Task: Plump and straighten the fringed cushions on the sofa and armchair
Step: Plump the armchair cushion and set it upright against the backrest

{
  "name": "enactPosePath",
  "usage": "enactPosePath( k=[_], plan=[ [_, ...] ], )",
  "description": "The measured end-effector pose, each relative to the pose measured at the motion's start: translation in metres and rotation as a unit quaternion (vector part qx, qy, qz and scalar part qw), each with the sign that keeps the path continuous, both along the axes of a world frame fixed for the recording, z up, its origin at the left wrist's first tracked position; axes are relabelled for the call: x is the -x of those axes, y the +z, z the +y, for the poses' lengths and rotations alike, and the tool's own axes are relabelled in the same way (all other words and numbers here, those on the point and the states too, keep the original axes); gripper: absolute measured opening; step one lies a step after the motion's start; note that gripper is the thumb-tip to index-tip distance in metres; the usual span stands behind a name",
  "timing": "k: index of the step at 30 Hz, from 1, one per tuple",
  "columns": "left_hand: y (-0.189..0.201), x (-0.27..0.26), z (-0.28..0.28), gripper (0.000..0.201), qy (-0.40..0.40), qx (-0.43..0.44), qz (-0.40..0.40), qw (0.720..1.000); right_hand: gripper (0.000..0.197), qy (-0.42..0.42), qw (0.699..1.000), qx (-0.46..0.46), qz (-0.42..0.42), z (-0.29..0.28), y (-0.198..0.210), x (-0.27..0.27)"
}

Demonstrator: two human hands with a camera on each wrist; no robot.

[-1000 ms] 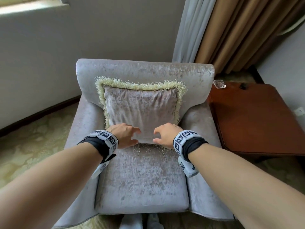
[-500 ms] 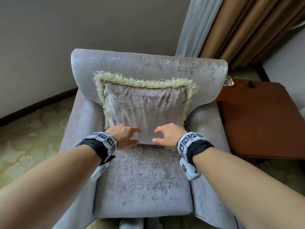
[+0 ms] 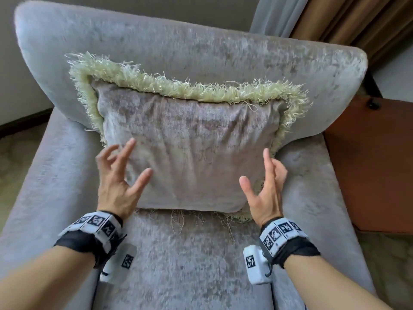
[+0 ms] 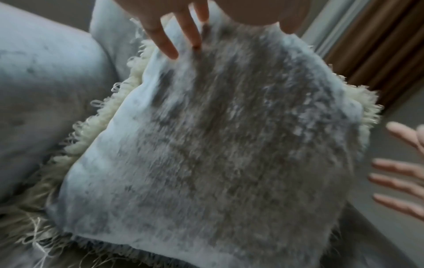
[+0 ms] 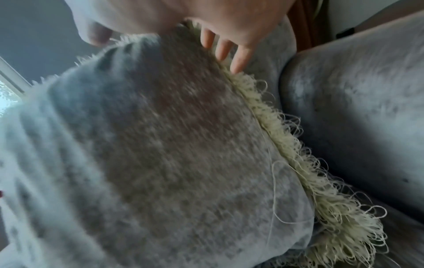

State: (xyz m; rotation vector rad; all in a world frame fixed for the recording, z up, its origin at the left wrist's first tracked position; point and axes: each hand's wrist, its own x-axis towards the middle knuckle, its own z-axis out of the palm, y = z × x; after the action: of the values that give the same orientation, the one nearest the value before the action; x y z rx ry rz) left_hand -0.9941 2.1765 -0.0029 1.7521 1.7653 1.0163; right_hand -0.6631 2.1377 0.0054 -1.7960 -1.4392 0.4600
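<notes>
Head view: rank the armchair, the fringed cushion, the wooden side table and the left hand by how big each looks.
1. armchair, fills most of the frame.
2. fringed cushion.
3. wooden side table, only partly in frame, so its true size is unsure.
4. left hand, smallest, though it sits nearer the camera.

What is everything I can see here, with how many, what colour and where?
fringed cushion: one, mauve-grey velvet with pale yellow-green fringe, leaning on the armchair's back
armchair: one, silver-grey velvet, filling the view
side table: one, reddish-brown wood, right of the armchair
curtains: grey and tan, behind the armchair at upper right
carpet: pale patterned, floor at left
wrist bands: two, white with black markers, one on each wrist
left hand: fingers spread, at the cushion's lower left
right hand: fingers spread, at the cushion's lower right
</notes>
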Motion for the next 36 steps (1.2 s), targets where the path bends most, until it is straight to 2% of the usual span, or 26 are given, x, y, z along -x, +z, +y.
enactPosePath(
  k=[4, 6, 11, 15, 18, 21, 26, 28, 30, 32, 34, 36],
  plan=[
    [-0.036, 0.016, 0.02, 0.09, 0.055, -0.042, 0.005, 0.998, 0.085, -0.03, 0.999, -0.043, -0.013, 0.015, -0.043, -0.008],
    [-0.049, 0.021, 0.034, 0.087, 0.059, -0.038, 0.002, 0.998, 0.083, -0.053, 0.997, -0.055, -0.005, 0.028, -0.061, -0.009],
    [-0.074, 0.017, 0.056, 0.08, 0.041, -0.092, -0.119, 0.988, 0.093, -0.043, 0.993, -0.098, 0.043, 0.062, -0.088, -0.009],
    [-0.081, 0.003, 0.059, 0.081, 0.057, -0.084, -0.191, 0.976, 0.089, -0.048, 0.991, -0.118, 0.05, 0.069, -0.091, -0.003],
    [-0.076, -0.005, 0.059, 0.087, 0.053, -0.113, -0.201, 0.972, 0.081, -0.047, 0.987, -0.147, 0.043, 0.069, -0.081, 0.002],
    [-0.07, -0.01, 0.051, 0.085, 0.079, -0.128, -0.208, 0.966, 0.079, -0.039, 0.982, -0.184, 0.031, 0.068, -0.058, 0.005],
    [-0.054, -0.021, 0.022, 0.06, 0.189, -0.075, -0.201, 0.958, 0.074, 0.005, 0.982, -0.184, -0.031, 0.078, 0.006, 0.008],
    [-0.055, -0.029, 0.011, 0.06, 0.228, -0.057, -0.218, 0.947, 0.072, 0.041, 0.98, -0.183, -0.062, 0.09, 0.036, 0.007],
    [-0.061, -0.035, 0.001, 0.071, 0.273, -0.036, -0.245, 0.929, 0.071, 0.076, 0.978, -0.163, -0.107, 0.103, 0.062, 0.008],
    [-0.067, -0.041, -0.005, 0.068, 0.309, -0.029, -0.27, 0.912, 0.072, 0.105, 0.974, -0.131, -0.151, 0.113, 0.08, 0.012],
    [-0.075, -0.047, -0.007, 0.063, 0.343, -0.02, -0.29, 0.893, 0.072, 0.131, 0.969, -0.106, -0.178, 0.122, 0.085, 0.017],
    [-0.083, -0.053, -0.006, 0.066, 0.373, 0.0, -0.297, 0.879, 0.072, 0.142, 0.968, -0.088, -0.189, 0.128, 0.08, 0.021]
  ],
)
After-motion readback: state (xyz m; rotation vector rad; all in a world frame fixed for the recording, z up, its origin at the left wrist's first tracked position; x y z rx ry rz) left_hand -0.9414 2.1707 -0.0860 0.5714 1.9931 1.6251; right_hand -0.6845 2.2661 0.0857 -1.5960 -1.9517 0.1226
